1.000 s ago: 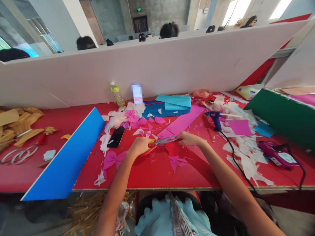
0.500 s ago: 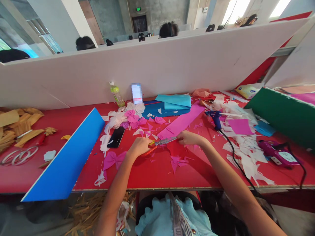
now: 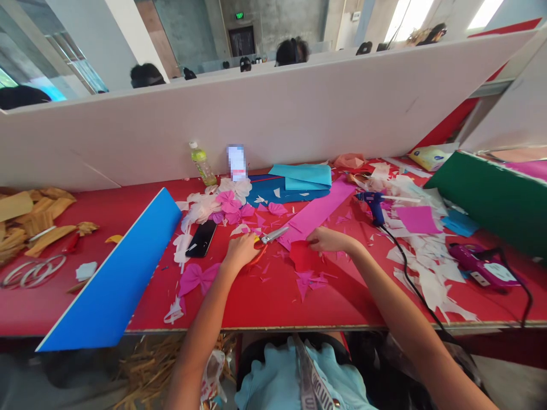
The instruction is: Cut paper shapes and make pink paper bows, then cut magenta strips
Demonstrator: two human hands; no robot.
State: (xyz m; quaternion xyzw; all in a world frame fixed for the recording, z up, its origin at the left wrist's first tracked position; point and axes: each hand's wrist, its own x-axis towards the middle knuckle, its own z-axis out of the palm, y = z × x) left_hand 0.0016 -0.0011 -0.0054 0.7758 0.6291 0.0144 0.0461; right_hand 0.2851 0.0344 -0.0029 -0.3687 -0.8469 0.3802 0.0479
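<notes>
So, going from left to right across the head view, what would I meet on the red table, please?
tan card pieces, blue board, black smartphone, left hand, scissors, right hand, glue gun, magenta paper, purple corded tool

From where I sit, nothing here reads cleanly; the small green lit exit sign (image 3: 239, 15) above the far doorway carries a running-figure style mark too tiny for me to make out; the lanyard strap (image 3: 311, 378) hanging at the bottom of the view has dark lettering, but it folds away and I can't read a word; the label on the green-capped bottle (image 3: 202, 165) is too small to read; the upright item behind it (image 3: 236, 163) is pixelated; the tissue packet (image 3: 428, 159) on the bench (image 3: 128, 307) shows printing I can't resolve; the white label on the purple corded appliance (image 3: 498, 273) stays illegible too.
</notes>
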